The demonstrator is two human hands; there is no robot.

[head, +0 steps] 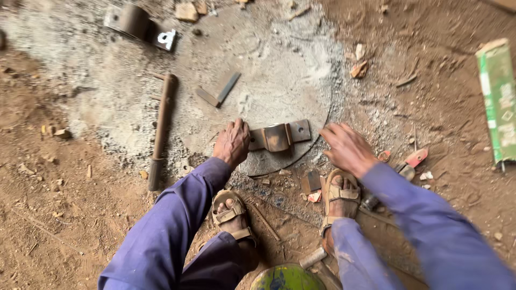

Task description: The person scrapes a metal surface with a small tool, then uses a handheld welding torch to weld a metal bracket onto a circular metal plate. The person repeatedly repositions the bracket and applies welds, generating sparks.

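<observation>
Head view, looking down past purple sleeves and sandalled feet at a dirt floor point(64, 215). Left hand point(232, 142) laid knuckles-up against the left end of a rusty metal bracket point(279, 137), grip loosely curled and touching that end, not wrapped around it. Right hand point(348, 147) hovering just right of the bracket, fingers spread, grip open and empty. Bracket lying flat near the lower edge of a round grey metal plate point(279, 64), dusted with ash. On the plate, two flat metal strips point(217, 92) forming a V. Left of the plate, a long rusty hammer point(161, 129). At far right, a green carton point(499, 99), contents not visible.
</observation>
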